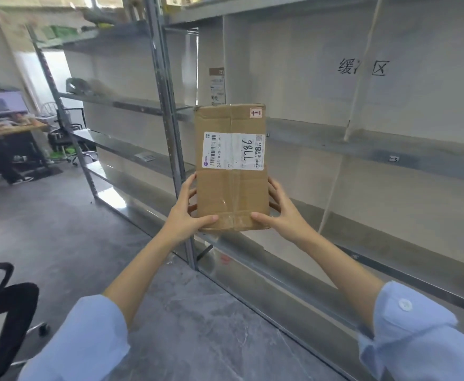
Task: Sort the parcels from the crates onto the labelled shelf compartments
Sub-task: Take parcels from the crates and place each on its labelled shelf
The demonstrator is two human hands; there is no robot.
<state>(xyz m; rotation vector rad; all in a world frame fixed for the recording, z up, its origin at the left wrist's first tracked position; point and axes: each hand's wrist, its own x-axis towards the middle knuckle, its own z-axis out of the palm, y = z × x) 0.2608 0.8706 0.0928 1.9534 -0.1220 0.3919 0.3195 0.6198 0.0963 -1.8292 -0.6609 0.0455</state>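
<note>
Parcel [232, 166] of brown cardboard stood upright in the air, held up in front of the metal shelving [363, 145], just right of one upright post [167, 105]. Both hands gripped its lower end. The left hand [184, 215] clasped the left edge, its fingers [190, 185] curled round the side and its thumb pressed on the taped bottom of the front face. The right hand [284, 213] did the same on the right edge. A white shipping label [233, 151], turned sideways, lay on the front face above both thumbs.
</note>
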